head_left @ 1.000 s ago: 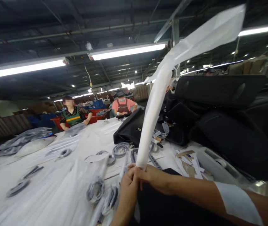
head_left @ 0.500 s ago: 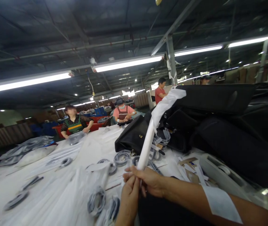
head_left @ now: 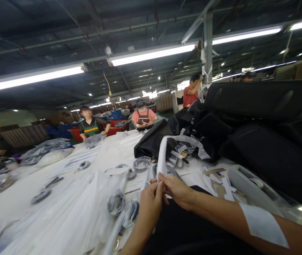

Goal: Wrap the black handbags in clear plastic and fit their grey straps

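Note:
A long strip of thin white wrapping material (head_left: 162, 154) rises from my fingers, bends over and trails to the right. My right hand (head_left: 178, 191) pinches its lower end between thumb and fingers. Closed against it from the left, my left hand (head_left: 151, 200) grips the same end, and the fingertips of both hands meet there. What lies between the fingertips is mostly hidden. Below my hands spreads black fabric (head_left: 188, 230). Coiled grey straps in clear plastic (head_left: 115, 203) lie left of my left hand, with a metal clasp (head_left: 117, 242) lower down.
White sheeting (head_left: 68, 212) covers much of the table. A black bag (head_left: 152, 140) and piled black bags (head_left: 267, 141) stand to the right, beside paper scraps (head_left: 221, 184) and a pale plastic tray (head_left: 254, 191). Co-workers (head_left: 91, 124) work across the table.
The white strip, straight and raised before, now folds over and droops to the right. My hands stay together at its lower end. The view has turned slightly left; the red-shirted co-worker has raised an arm.

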`<action>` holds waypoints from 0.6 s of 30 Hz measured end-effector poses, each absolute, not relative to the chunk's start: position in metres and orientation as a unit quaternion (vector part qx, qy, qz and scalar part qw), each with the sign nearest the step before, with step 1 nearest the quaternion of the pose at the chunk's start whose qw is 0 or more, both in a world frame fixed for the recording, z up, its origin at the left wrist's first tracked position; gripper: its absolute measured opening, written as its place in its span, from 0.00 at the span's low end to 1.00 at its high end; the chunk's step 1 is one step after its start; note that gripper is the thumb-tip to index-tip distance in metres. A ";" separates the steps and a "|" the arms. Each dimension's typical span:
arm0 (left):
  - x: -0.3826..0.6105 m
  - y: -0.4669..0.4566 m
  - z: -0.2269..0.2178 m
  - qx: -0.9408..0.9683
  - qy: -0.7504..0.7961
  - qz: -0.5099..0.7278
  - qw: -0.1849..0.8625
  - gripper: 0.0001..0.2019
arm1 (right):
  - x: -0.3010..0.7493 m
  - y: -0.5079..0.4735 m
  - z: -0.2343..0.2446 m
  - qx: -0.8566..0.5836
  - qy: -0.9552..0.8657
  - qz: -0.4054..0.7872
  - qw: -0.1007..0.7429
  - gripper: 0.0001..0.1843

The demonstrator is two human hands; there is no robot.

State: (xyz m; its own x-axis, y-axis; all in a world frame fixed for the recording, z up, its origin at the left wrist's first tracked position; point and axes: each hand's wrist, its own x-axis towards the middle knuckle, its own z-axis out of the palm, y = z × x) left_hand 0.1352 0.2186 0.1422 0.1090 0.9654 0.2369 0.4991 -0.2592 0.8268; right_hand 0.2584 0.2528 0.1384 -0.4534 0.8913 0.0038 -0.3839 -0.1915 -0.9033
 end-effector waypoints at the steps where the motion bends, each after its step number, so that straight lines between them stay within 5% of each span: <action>1: 0.136 0.219 0.139 0.683 0.530 0.400 0.305 0.24 | 0.259 0.254 0.139 -0.275 -0.437 0.731 0.446 0.27; 7: 0.138 0.222 0.129 0.694 0.511 0.399 0.311 0.22 | 0.257 0.257 0.150 -0.281 -0.260 0.784 0.489 0.12; 18: 0.134 0.209 0.112 0.673 0.507 0.371 0.392 0.26 | 0.267 0.271 0.161 -0.270 -0.233 0.751 0.556 0.11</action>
